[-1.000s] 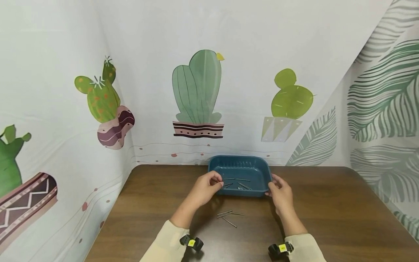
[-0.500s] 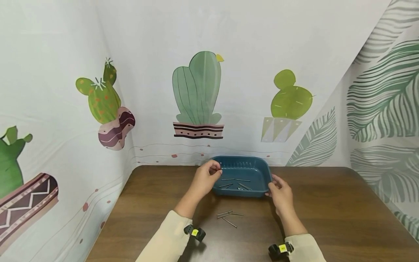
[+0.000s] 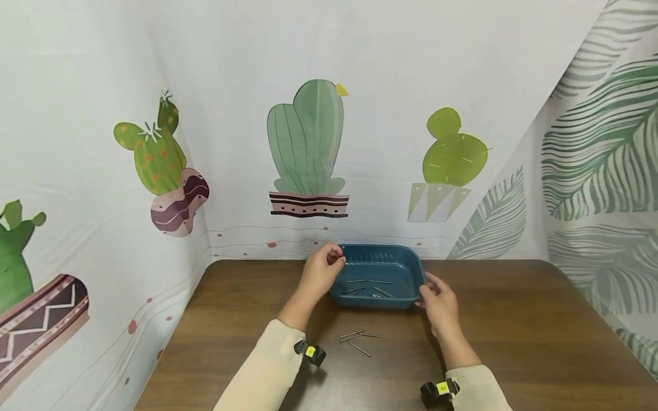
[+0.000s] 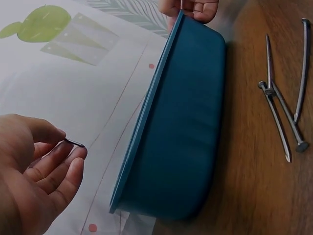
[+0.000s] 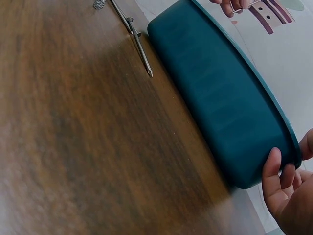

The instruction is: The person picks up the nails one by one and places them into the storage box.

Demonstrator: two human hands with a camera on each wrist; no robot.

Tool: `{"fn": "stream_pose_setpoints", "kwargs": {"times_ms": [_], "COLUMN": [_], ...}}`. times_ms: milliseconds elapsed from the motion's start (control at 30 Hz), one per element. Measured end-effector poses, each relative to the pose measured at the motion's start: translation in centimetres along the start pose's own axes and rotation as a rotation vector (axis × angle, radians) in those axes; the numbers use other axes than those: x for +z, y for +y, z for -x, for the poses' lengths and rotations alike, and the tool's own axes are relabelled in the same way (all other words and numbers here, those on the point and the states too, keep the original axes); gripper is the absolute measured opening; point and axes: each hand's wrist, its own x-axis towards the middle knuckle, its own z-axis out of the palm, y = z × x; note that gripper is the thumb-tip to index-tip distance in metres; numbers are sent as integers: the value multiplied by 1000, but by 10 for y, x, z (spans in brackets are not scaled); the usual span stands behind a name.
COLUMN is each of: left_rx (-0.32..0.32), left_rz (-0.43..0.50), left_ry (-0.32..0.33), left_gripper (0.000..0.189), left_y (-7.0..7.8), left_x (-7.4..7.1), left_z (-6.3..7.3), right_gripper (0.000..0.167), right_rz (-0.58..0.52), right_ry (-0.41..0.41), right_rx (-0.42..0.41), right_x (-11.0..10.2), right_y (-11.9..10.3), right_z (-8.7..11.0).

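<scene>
A dark teal plastic tray (image 3: 377, 302) stands at the back of the table, with several metal nails (image 3: 381, 292) lying in it. By its left end, my left hand (image 3: 321, 268) pinches a single nail (image 4: 75, 143) between thumb and fingers; the left wrist view shows this hand apart from the tray wall. My right hand (image 3: 441, 302) grips the tray's right end, thumb on the outer wall near the rim, as the right wrist view (image 5: 288, 191) confirms. Several more nails (image 4: 283, 115) lie crossed on the wood in front of the tray.
The brown wooden table (image 3: 247, 297) meets a white cloth backdrop (image 3: 380, 114) printed with cacti and leaves. The tray stands close to that cloth. Black wrist cameras (image 3: 311, 351) are strapped over both sleeves.
My left hand has risen and moved back from the tray's front left corner towards its back left, carrying the nail. My right hand stays on the tray's right end.
</scene>
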Motion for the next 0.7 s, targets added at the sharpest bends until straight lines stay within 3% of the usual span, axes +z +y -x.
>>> {"fn": "stream_pose_setpoints", "kwargs": {"times_ms": [700], "left_rx": [5], "left_rz": [-52], "left_ry": [23], "left_gripper": [7], "left_y": [3], "left_x": [-6], "left_z": [-2], "right_gripper": [50], "right_rz": [1], "right_ry": [0], "right_rx": [8], "right_x": [2], "right_y": [-2], "right_z": [2]}}
